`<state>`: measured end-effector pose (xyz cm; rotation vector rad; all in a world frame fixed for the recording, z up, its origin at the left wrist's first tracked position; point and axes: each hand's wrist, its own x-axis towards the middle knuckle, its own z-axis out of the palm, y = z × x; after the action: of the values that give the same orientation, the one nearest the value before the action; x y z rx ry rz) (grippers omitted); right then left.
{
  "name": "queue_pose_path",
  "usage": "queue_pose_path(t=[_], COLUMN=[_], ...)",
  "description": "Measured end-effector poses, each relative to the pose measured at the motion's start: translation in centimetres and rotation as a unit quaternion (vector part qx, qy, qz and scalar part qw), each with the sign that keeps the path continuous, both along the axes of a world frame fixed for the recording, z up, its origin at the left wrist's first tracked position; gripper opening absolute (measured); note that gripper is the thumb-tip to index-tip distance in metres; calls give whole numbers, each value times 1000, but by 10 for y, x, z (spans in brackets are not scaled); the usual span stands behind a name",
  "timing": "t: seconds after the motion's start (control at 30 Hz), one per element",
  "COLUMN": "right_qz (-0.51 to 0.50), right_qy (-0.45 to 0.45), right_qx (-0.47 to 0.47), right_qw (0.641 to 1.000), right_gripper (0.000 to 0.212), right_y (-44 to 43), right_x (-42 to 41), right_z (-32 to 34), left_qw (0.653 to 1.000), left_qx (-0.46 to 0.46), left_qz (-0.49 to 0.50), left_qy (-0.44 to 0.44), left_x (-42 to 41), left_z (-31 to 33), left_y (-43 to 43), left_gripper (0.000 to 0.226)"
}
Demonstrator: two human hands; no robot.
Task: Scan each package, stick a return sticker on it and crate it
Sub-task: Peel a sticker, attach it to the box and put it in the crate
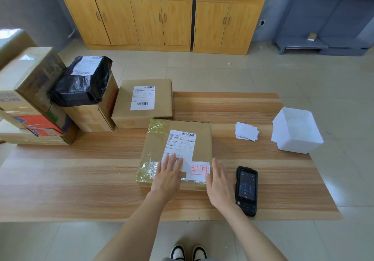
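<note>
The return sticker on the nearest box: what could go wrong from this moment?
1. The return sticker sits near the box's front edge, seemingly partly over shiny tape; it may peel if not pressed well.
2. The scanner lies close beside the right hand and near the table's front edge; lifting the box could knock it off.

We stand in a parcel office: labelled brown cardboard boxes (pixel 142 100) far left, tall wooden cabinets (pixel 162 17) beyond.
</note>
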<state>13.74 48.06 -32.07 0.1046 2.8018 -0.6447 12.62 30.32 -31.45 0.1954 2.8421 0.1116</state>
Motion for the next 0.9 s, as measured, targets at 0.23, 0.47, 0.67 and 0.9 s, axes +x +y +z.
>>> queue_pose_path(t=[0.23, 0.47, 0.67, 0.9], right_qz=[-138, -192, -229, -247], right_qy=[-85, -141, -143, -128], right_qx=[-229, -305, -339, -359], right_qw=[960, 922, 901, 891], right_gripper=[65, 78, 81, 80], right_y=[-5, -14, -20, -25], right_x=[-30, -42, -40, -42], right_z=[15, 8, 6, 13], left_qw=[974, 863, 831, 805], left_qx=[55, 292, 338, 370], left_qz=[217, 402, 429, 456], left_qy=[-13, -94, -101, -84], left_x=[-23, -36, -36, -13], left_z=[10, 1, 4, 10], left_y=[-45, -73, -73, -73], left_gripper=[61, 58, 42, 44])
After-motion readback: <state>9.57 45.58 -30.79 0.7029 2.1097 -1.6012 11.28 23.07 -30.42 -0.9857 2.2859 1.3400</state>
